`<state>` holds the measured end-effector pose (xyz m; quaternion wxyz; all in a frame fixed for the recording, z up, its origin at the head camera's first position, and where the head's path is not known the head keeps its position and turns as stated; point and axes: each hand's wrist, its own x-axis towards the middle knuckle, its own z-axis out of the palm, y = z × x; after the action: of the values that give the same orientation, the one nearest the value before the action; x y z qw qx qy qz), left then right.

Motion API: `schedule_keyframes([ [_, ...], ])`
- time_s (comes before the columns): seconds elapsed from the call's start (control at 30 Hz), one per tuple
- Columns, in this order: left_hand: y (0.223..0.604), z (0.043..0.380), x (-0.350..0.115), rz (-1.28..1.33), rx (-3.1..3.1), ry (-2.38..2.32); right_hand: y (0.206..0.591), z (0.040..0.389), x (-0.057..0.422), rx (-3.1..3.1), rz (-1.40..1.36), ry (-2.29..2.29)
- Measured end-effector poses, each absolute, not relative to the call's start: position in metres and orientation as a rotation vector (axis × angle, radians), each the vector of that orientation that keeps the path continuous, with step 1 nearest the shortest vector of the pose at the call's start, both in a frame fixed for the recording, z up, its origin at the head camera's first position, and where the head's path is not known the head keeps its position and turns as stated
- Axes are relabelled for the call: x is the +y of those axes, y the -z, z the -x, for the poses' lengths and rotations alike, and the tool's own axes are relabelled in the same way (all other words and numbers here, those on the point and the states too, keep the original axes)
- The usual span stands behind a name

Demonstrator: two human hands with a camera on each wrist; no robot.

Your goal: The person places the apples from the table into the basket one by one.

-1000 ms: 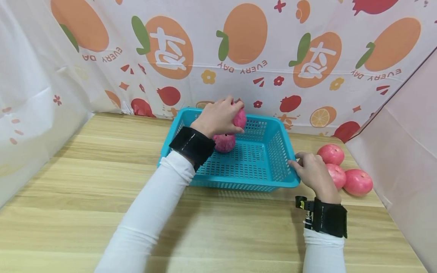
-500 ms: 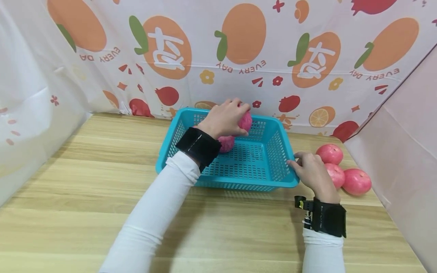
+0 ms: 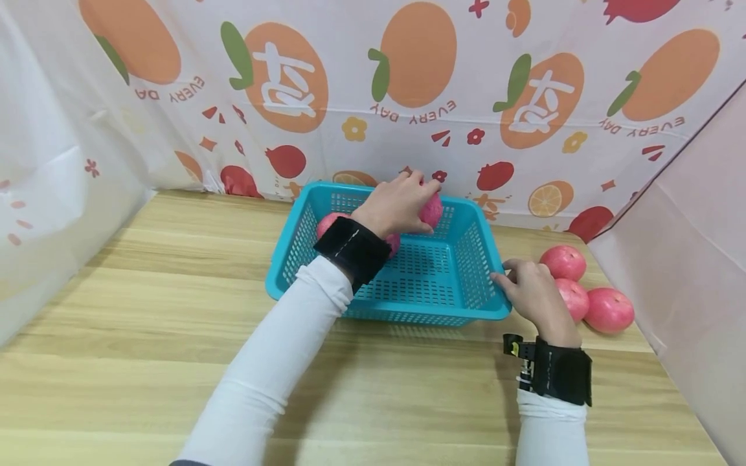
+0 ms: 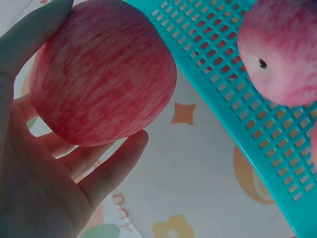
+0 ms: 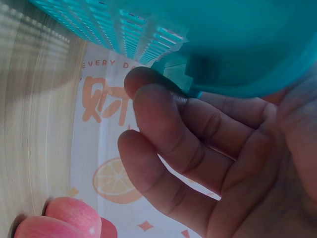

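Observation:
My left hand (image 3: pixel 392 206) holds a red-streaked apple (image 3: pixel 432 211) over the back of the turquoise basket (image 3: pixel 419 311). In the left wrist view the thumb and curled fingers are round that apple (image 4: pixel 104 74), and another apple (image 4: pixel 282 54) shows against the basket's slotted wall. Two apples are visible inside the basket: one at the left (image 3: pixel 330 224) and one partly behind my wrist (image 3: pixel 394 244). At the basket's right end my right hand (image 3: pixel 539 298) grips the rim; the right wrist view has its fingers (image 5: pixel 163 124) curled under the rim's edge.
Just right of my right hand, three pink apples lie close together on the wooden table (image 3: pixel 146 362): a rear one (image 3: pixel 563 262), a middle one (image 3: pixel 572 299) and a right one (image 3: pixel 610 310). A fruit-print curtain (image 3: pixel 355 97) stands right behind the basket.
My left hand has moved right with the apple, above the basket. This uncovers the left apple inside and hides more of the other. The right hand stays on the rim.

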<state>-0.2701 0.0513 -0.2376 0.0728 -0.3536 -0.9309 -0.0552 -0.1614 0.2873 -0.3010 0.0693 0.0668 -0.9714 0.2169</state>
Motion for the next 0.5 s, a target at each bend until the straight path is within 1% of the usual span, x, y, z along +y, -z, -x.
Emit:
schedule_keyframes([
  [0.27, 0.238, 0.272, 0.063, 1.086, -2.811, 0.152, 0.301, 0.161, 0.289, -2.924, -0.195, -0.668],
  [0.5, 0.246, 0.274, 0.064, 1.095, -2.826, 0.17, 0.301, 0.161, 0.288, -2.929, -0.192, -0.68],
])
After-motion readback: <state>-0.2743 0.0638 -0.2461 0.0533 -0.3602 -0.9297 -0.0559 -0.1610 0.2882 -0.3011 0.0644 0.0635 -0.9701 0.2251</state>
